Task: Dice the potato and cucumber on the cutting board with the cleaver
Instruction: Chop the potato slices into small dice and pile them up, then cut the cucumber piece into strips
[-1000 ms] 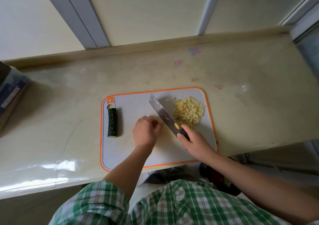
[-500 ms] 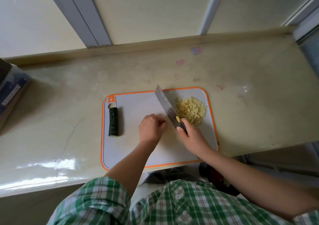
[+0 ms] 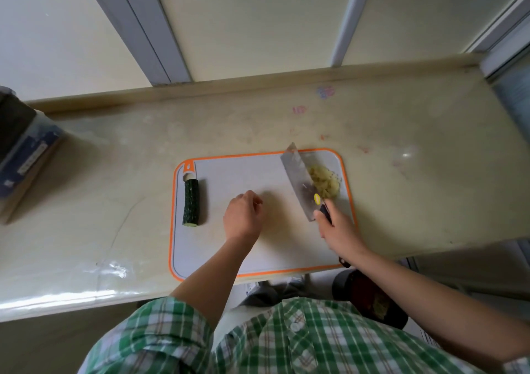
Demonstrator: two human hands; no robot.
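The dark handle of the cleaver [image 3: 298,181] was gripped by the right hand [image 3: 337,231], fingers wrapped round it, over the near right part of the cutting board [image 3: 243,173]. The blade was pointed away and slightly left, tilted, with its right face set against the pile of diced potato [image 3: 325,185]. That pile was heaped in the far right corner of the board. A yellow spot was seen on the blade close to the handle.

The left hand [image 3: 243,218] was held over the middle of the board with its fingers loosely curled and nothing seen in its grasp. Whether it touched the board could not be told.

The cucumber [image 3: 191,206], a dark green piece, was laid along the board's left edge, running far to near, well apart from both hands.

The board, pale grey with an orange rim, was placed at the near edge of the cream desk [image 3: 415,196]. A dark blue box [image 3: 23,150] was seen at the desk's left end.
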